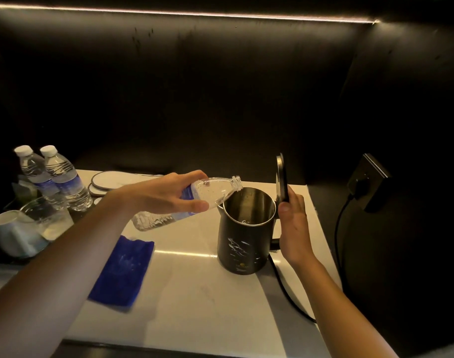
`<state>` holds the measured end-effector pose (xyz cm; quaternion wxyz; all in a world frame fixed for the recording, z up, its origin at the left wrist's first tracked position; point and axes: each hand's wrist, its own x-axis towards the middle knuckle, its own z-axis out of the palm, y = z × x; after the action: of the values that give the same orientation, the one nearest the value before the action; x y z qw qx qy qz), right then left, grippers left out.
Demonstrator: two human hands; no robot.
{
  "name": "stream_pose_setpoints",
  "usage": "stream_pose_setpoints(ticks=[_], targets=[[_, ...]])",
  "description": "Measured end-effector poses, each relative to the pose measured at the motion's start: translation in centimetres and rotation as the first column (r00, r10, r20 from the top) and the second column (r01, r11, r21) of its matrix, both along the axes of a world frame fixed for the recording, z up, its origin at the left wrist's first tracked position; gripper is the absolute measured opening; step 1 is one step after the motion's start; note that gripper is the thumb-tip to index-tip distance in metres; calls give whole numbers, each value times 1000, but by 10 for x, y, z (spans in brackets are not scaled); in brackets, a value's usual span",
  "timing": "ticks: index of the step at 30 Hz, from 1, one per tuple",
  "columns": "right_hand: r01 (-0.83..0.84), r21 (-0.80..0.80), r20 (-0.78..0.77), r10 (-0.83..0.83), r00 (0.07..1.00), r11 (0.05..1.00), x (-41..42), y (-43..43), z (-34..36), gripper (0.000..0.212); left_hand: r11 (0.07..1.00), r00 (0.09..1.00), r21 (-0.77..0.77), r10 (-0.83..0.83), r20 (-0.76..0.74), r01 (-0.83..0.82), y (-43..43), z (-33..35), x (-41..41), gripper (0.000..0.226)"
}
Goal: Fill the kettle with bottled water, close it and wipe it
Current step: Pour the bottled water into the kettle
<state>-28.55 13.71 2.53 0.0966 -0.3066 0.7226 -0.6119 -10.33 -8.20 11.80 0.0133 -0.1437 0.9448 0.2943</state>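
Head view, and the pour is on: the left hand [166, 195] has its fingers [195, 175] wrapped around the middle of an uncapped water bottle [187, 202], thumb underneath, holding it tipped with its long axis running from low on the near-left up to the mouth on the far-right. That mouth sits right over the rim of the kettle [246, 228], just beyond the left fingertips, and that is the relation everything hangs on: neck over the opening, base trailing back toward the wrist. Looks like most of the bottle is already empty, though how much water lies in the kettle is hard to tell in the dim light. Over on the other side, the right hand [291, 226] is closed on the kettle's handle, thumb up near the hinge, steadying it; the lid [281, 177] stands upright and open just above those fingers, so closing would fall naturally to the right hand. Below the left forearm, a blue cloth [122, 272] lies flat on the pale surface [195, 306], waiting for the wipe. Well to the left of the left hand stand two capped bottles [53, 177], with a glass [47, 218] and a white cup [14, 233] nearer. A black cord [285, 288] trails from the kettle's base; another runs to a wall socket [368, 182] off to the right, all inside a dark alcove under a light strip [182, 13].
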Motion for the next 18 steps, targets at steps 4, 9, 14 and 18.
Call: stream_pose_setpoints(ticks=[4,9,14,18], targets=[[6,9,10,-6,1000,1000,-1,-1,0,77,994,991,-110,-3,132,18,-3,14,-8,88],[10,9,7,-10,1000,1000,-2,0,-4,74,975,976,-220,13,217,36,2,30,-17,85],[11,8,-9,-11,1000,1000,-3,-1,-4,75,953,963,-297,29,269,54,4,42,-22,89],[6,5,-8,-6,1000,1000,-2,-1,-3,77,943,961,-323,17,275,75,6,51,-28,88]])
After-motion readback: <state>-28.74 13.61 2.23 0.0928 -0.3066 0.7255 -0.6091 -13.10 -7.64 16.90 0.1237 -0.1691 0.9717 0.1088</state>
